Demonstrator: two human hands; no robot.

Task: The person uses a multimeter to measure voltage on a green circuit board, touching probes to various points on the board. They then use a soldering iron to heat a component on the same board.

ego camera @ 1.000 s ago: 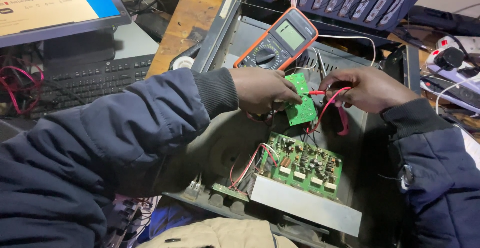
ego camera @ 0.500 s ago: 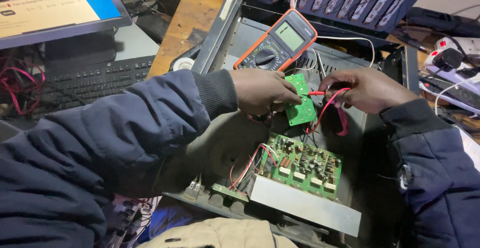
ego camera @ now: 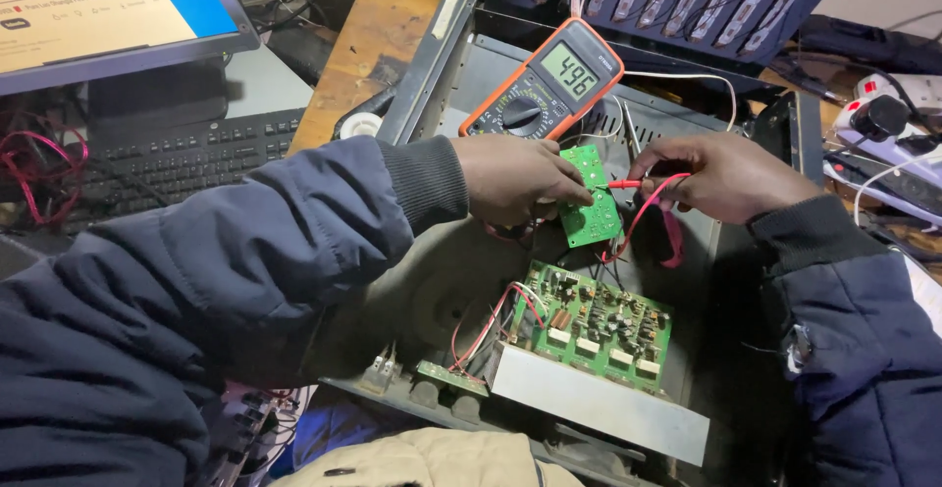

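- Fingertips of our left hand pinch the near-left edge of the small green circuit board, holding it tilted up off the floor of the open metal chassis.
- Right hand is closed round the red probe; the probe lies roughly level, its tip pointing left onto the board's upper face, close by the left fingertips.
- Board's long axis runs from the far side toward us, slightly slanted; it sits between the two hands, touched by both, the left nearer to it.
- Red lead loops down from the right hand and past the board's right edge.
- Behind the hands, at the chassis's far edge, the orange multimeter leans with its display lit.
- Nearer us, a larger green board is fixed beside a grey metal heat sink at the chassis's near edge.
- Hidden: a second probe, if the left hand holds one, is covered by the fingers; we cannot tell. Exact contact point of the tip is too small to make out.
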